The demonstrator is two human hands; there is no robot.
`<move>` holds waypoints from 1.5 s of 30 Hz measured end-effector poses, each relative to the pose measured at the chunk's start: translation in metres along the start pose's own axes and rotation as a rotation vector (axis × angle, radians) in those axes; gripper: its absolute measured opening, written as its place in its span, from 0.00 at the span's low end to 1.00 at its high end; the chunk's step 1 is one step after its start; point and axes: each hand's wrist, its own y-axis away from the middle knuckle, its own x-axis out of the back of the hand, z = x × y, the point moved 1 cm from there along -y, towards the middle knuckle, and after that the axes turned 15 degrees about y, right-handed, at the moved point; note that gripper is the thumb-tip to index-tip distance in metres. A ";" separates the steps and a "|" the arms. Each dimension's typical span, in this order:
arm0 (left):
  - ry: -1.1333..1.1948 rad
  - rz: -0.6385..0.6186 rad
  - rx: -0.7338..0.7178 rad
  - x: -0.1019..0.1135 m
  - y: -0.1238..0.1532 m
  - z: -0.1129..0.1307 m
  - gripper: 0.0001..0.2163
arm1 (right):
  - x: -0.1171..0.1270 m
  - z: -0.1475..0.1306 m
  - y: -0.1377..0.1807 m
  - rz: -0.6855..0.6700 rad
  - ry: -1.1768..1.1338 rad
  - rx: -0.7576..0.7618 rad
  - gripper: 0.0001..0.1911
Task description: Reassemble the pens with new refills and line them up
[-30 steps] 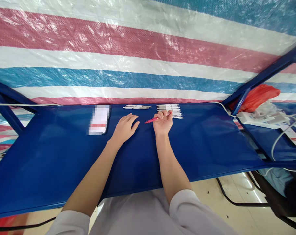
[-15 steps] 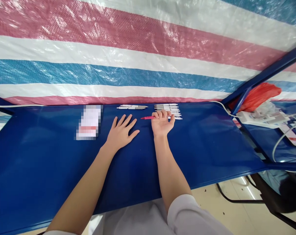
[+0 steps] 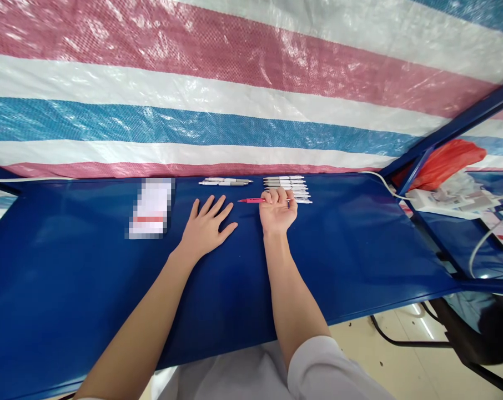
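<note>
My left hand (image 3: 207,226) lies flat on the blue tabletop (image 3: 226,300), palm down with its fingers spread, holding nothing. Palm up, my right hand (image 3: 278,213) has its fingers curled over a pink pen (image 3: 250,200), whose pointed end sticks out to the left toward my left fingertips. Just beyond the right hand lies a row of several white pens (image 3: 283,180), side by side and partly hidden by the fingers. A smaller group of white and grey pens (image 3: 224,182) rests farther left, past my left fingertips.
A blurred-out white sheet or packet (image 3: 154,203) lies on the left. Striped plastic sheeting (image 3: 218,128) hangs behind the table. At the right are a blue metal frame (image 3: 455,125), an orange-red bag (image 3: 447,164), a white cable (image 3: 385,183) and a black chair (image 3: 476,333).
My right hand has shifted very slightly to the right, still gripping the pink pen. My left hand stays in place. The camera view has tilted a little.
</note>
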 end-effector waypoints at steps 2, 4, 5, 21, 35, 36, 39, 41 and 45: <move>0.013 -0.004 0.005 0.000 0.000 0.000 0.23 | 0.000 0.001 0.001 0.001 0.008 -0.003 0.12; 0.021 -0.011 0.006 0.000 0.001 0.000 0.23 | -0.001 0.001 0.002 -0.009 0.001 -0.013 0.12; 0.023 -0.012 0.006 0.000 0.001 0.000 0.23 | -0.001 0.002 0.002 -0.018 -0.008 -0.019 0.12; 0.084 0.002 0.034 0.000 0.002 0.001 0.23 | -0.004 0.003 0.004 -0.039 0.062 -0.013 0.13; 0.076 0.004 0.028 0.000 0.001 0.000 0.22 | -0.005 0.004 0.005 -0.066 0.007 -0.050 0.14; 0.083 0.008 0.030 0.000 0.001 0.001 0.22 | -0.005 0.004 0.005 -0.075 -0.009 -0.053 0.14; 0.035 -0.006 0.028 0.000 0.002 0.002 0.22 | -0.004 0.004 0.005 -0.085 -0.052 -0.056 0.15; -0.071 -0.050 0.023 0.001 0.002 0.004 0.23 | -0.003 0.004 0.004 -0.075 -0.071 -0.058 0.15; -0.298 -0.144 0.016 0.003 0.003 0.008 0.24 | -0.002 0.005 0.002 -0.074 -0.153 -0.070 0.15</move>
